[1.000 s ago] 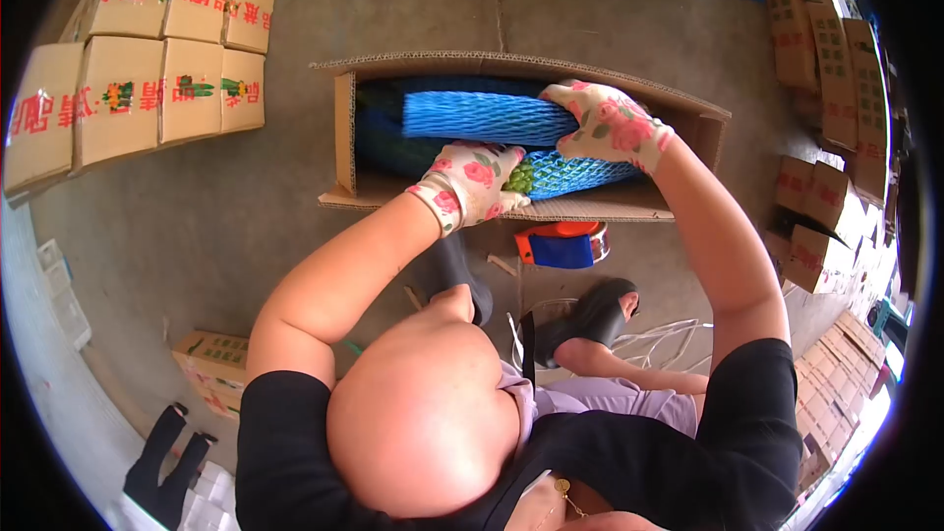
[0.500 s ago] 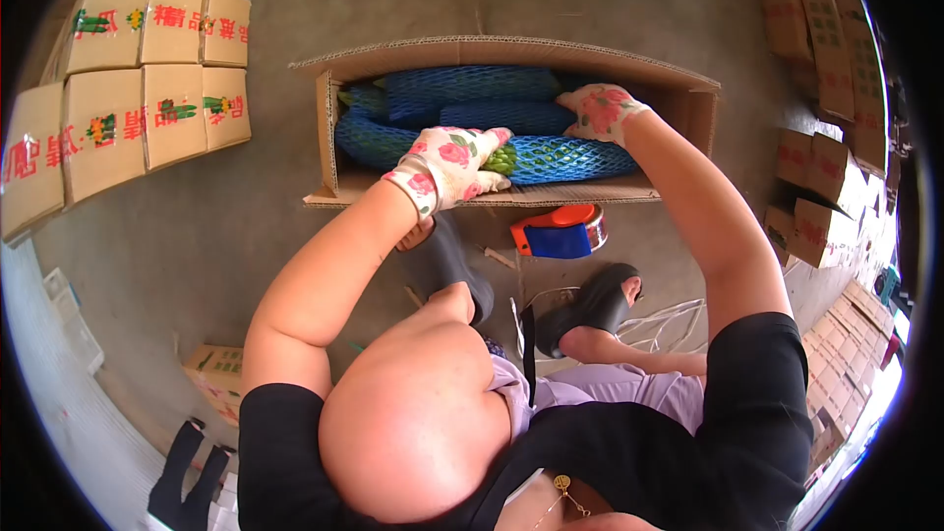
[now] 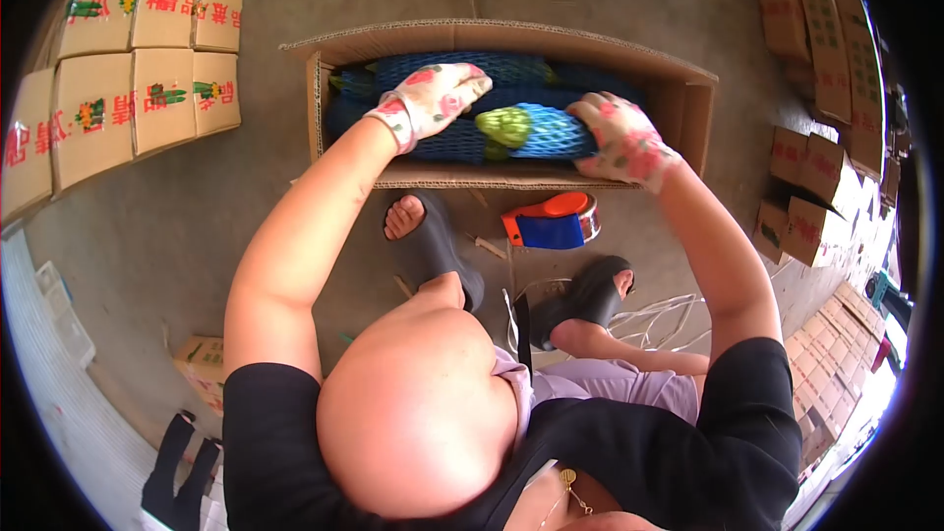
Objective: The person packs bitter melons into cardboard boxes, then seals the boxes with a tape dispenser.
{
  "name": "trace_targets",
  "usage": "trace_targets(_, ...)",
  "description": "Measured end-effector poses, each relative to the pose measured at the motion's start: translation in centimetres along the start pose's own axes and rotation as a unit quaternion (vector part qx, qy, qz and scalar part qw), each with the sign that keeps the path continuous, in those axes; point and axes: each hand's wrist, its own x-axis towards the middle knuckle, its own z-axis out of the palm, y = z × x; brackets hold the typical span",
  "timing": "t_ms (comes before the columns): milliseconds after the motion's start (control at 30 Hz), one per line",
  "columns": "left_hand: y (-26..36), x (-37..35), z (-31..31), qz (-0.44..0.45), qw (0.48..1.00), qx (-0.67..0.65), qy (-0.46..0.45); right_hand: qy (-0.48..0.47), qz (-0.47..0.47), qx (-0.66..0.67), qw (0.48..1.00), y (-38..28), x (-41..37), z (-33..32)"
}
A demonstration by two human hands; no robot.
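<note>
An open cardboard box (image 3: 457, 175) holds several long vegetables in blue foam-net sleeves (image 3: 393, 69). Nearest me, one bumpy light-green gourd (image 3: 505, 126) pokes its end out of its blue net, raised a little above the others. My right hand (image 3: 624, 141), in a floral glove, is closed round the right part of this netted gourd. My left hand (image 3: 438, 100), gloved alike, is over the left-middle of the box with its fingers drawn together against the netted row; what is under the fingertips is hidden.
An orange-and-blue tape dispenser (image 3: 554, 222) lies on the floor just before the box. Printed cartons (image 3: 162, 44) are stacked at left, more cartons (image 3: 806, 172) at right. White straps (image 3: 669, 315) lie near my foot. Another person's legs (image 3: 182, 472) show at lower left.
My left hand has left the near gourd's end and moved to the farther sleeves. My right hand came from the back row to the near gourd, whose green end now sits higher and more exposed.
</note>
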Motion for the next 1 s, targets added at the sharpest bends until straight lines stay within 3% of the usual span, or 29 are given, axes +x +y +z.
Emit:
trace_targets(67,0.4,1.2,0.6,0.097,0.984,0.151,0.019,0.066,0.019,0.049,0.996,-0.6,-1.6,-3.5)
trace_targets(100,1.0,1.7,1.6,0.117,0.978,0.173,0.023,0.168,-0.009,0.118,0.979,-1.1,-2.8,-5.3)
trace_targets(133,1.1,2.7,3.1,0.176,0.958,0.22,0.049,0.214,0.044,0.246,0.944,-0.9,-4.9,-6.2)
trace_targets(167,2.7,3.4,4.5,0.159,0.938,0.307,0.022,0.273,0.081,0.372,0.883,-0.7,-6.9,-7.2)
trace_targets(233,5.9,5.0,7.6,0.145,0.88,0.452,-0.012,0.262,0.126,0.499,0.816,1.4,-10.3,-9.6)
trace_targets(267,6.3,5.9,9.3,0.144,0.849,0.509,-0.017,0.25,0.061,0.456,0.852,1.7,-11.1,-11.4)
trace_targets(333,3.3,8.8,13.3,0.157,0.793,0.578,0.108,0.279,0.078,0.422,0.859,-0.8,-11.1,-13.7)
trace_targets(400,5.6,8.5,11.0,0.128,0.834,0.537,0.011,0.286,-0.038,0.437,0.852,-2.9,-10.0,-14.1)
trace_targets(433,5.6,8.0,10.2,0.141,0.849,0.51,0.019,0.287,-0.076,0.441,0.847,-3.0,-10.0,-13.8)
trace_targets(467,5.6,7.2,9.4,0.14,0.847,0.512,0.021,0.317,-0.016,0.349,0.882,-1.4,-10.7,-11.9)
trace_targets(533,6.3,4.2,7.6,0.106,0.929,0.353,0.034,0.348,0.039,0.257,0.901,-0.8,-10.6,-11.0)
trace_targets(567,5.9,2.8,6.6,0.112,0.937,0.319,0.088,0.318,0.066,0.08,0.943,-1.3,-10.3,-11.1)
trace_targets(633,5.4,-0.5,3.7,0.113,0.952,0.191,0.211,0.288,0.091,-0.099,0.948,-1.2,-9.7,-10.2)
trace_targets(667,5.5,-2.4,1.8,0.107,0.95,0.095,0.276,0.346,0.112,0.106,0.925,-0.6,-9.3,-8.4)
trace_targets(700,5.4,-4.1,0.2,0.107,0.939,-0.008,0.326,0.386,0.123,0.308,0.861,-0.3,-8.8,-7.4)
trace_targets(733,5.0,-5.5,-1.3,0.105,0.916,-0.11,0.371,0.391,0.118,0.315,0.857,-0.6,-7.7,-7.3)
trace_targets(800,3.2,-7.0,-3.6,0.173,0.824,-0.364,0.397,0.278,0.043,0.087,0.956,-2.0,-4.1,-7.1)
trace_targets(867,2.2,-9.1,-5.4,0.178,0.733,-0.523,0.397,0.114,0.03,0.015,0.993,-3.1,-0.7,-5.7)
trace_targets(933,1.3,-10.8,-6.7,0.228,0.722,-0.526,0.387,-0.068,0.072,-0.066,0.993,-2.7,2.9,-2.3)
trace_targets(1000,0.6,-12.0,-7.0,0.211,0.72,-0.543,0.377,-0.073,0.074,-0.121,0.987,0.2,4.6,2.8)
